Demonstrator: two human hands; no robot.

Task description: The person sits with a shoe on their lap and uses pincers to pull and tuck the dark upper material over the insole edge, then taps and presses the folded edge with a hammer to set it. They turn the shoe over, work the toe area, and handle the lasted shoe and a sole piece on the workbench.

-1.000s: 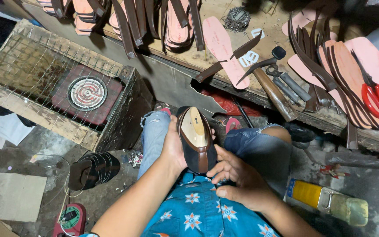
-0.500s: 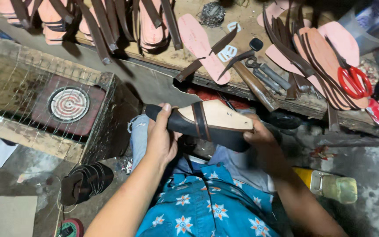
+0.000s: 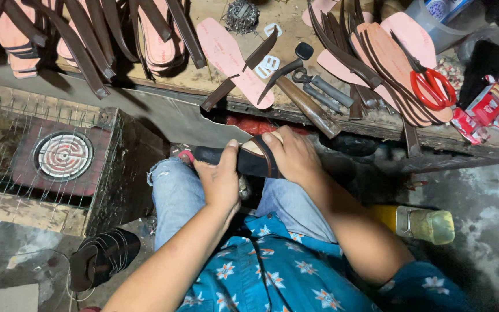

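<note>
While it lay sideways at the frame's centre, the black sandal (image 3: 244, 159) was gripped between the left hand (image 3: 219, 180) and right hand (image 3: 291, 156), below the bench (image 3: 203, 92).

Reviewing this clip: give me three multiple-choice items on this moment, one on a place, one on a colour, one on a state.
1. Where do the scissors lie?
A. On the pink soles at the bench's right end
B. On the wire grid at the left
C. On the person's lap

2. What colour are the scissors' handles?
A. Blue
B. Red
C. Yellow

3. How is the sandal held?
A. By the left hand alone
B. By neither hand, flat on the bench
C. By both hands, above the knees

Answers:
1. A, they rest on the stack of pink soles at the right of the bench.
2. B, both handle loops are red.
3. C, the left hand grips its near edge and the right hand covers its right end.
</note>
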